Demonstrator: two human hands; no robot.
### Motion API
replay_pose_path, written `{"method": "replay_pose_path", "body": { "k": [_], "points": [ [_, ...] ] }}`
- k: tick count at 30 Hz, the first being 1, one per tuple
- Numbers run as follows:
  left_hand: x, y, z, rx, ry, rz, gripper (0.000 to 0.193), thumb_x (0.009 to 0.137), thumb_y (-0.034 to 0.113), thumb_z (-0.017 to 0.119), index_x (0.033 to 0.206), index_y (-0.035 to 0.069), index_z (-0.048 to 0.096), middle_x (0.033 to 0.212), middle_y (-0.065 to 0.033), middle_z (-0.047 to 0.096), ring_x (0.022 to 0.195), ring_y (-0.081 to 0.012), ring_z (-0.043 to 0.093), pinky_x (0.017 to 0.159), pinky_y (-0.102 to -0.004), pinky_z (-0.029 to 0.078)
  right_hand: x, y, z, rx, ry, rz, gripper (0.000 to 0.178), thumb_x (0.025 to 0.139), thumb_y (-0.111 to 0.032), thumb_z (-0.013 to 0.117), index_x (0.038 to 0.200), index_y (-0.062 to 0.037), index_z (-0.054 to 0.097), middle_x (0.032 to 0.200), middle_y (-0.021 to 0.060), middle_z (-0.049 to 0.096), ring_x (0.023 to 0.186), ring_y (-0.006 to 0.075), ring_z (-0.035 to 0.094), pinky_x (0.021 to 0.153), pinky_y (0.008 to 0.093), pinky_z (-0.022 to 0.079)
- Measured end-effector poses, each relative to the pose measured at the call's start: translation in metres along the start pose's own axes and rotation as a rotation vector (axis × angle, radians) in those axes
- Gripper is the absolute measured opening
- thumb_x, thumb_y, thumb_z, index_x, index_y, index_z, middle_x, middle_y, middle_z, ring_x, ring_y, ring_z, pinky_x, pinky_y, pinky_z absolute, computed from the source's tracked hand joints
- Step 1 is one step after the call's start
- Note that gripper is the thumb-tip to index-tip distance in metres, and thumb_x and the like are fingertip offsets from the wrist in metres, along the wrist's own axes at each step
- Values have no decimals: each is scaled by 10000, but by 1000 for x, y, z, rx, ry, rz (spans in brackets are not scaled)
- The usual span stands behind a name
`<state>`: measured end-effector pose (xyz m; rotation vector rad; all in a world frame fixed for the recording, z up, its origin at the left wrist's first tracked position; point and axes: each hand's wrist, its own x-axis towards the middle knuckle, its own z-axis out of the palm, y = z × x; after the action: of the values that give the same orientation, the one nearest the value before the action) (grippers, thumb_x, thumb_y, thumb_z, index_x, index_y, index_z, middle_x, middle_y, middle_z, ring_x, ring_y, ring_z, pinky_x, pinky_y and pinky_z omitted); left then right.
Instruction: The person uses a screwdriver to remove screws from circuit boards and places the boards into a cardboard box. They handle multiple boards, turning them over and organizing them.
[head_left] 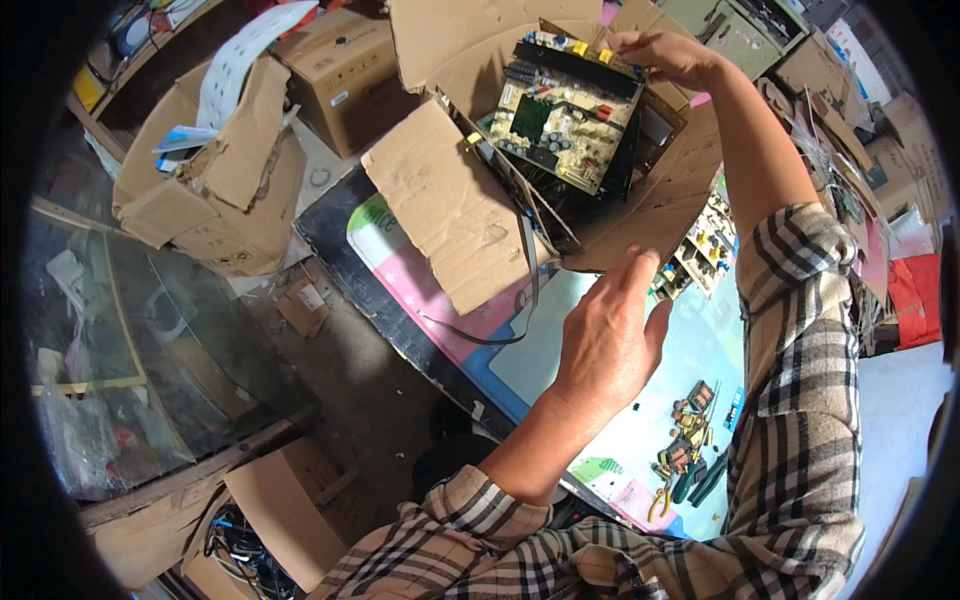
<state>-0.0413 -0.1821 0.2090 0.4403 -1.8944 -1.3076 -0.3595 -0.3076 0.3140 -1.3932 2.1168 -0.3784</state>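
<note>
A cardboard box [440, 205] stands with its flaps spread at the far side of the table. In its mouth lies a tilted circuit board [570, 120], packed with capacitors and a long black heat sink. My right hand [672, 58] reaches over the box and has its fingers closed at the board's far right corner. Below the near flap is my left hand [612, 335], its fingers stretched out and the thumb apart, fingertips at the flap's edge. Another circuit board [700, 250] shows partly on the table, right of that flap.
Removed parts [688, 430], some with copper windings, lie on the light blue table mat [540, 385], near yellow-handled pliers [658, 503]. A dark strap [530, 270] hangs from the box. Cartons [225, 215] stand at the left, and a box of cables [240, 550] sits lower left.
</note>
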Motion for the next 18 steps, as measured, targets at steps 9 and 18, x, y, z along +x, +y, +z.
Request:
{"method": "replay_pose_path", "body": {
  "k": [9,18],
  "points": [
    [1,1,-1,4,-10,-3,425,813,35,663,1192,-10,477,1180,-278,566,1032,-451,586,856,-449,490,-1,2,-1,48,11,12,404,941,-252,533,1344,-224,526,1379,6,509,1304,201,425,1042,433,356],
    [1,-1,-1,-3,-17,-8,441,812,34,664,1207,2,470,1196,-276,557,1040,-450,582,859,-444,491,-3,5,4,119,63,20,351,964,-252,504,1307,-205,562,1240,-58,568,1050,89,490,880,285,384]
  ]
}}
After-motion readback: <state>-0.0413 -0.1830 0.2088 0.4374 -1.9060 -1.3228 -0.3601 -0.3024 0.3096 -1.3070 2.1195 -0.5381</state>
